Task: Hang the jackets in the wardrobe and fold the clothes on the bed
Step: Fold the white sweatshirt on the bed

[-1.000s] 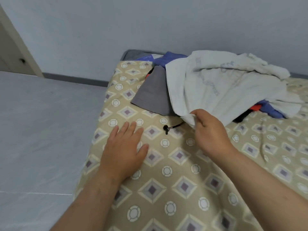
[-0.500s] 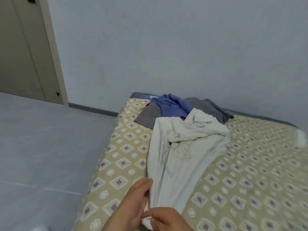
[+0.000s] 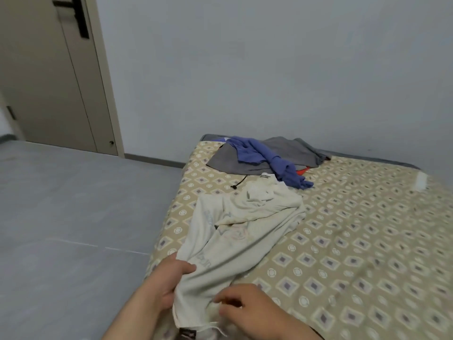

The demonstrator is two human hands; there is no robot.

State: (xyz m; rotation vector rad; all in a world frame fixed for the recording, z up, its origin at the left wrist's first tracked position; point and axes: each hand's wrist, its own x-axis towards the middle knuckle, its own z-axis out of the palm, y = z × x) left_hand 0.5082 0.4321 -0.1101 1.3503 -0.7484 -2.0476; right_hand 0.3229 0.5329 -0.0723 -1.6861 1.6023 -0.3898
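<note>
Cream garment (image 3: 245, 224) on bed (image 3: 355, 241) — left hand (image 3: 166, 280), fingers curled round its edge, right hand (image 3: 252, 312), fingers pinching the hem

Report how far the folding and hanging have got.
Done: nothing folded shows. In hand: the white garment lies unfolded along the bed, with the left hand gripping its near edge and the right hand pinching the hem. Left: the grey garment, blue garment and an orange piece, heaped at the far end. Hanging cannot be judged from this view.
</note>
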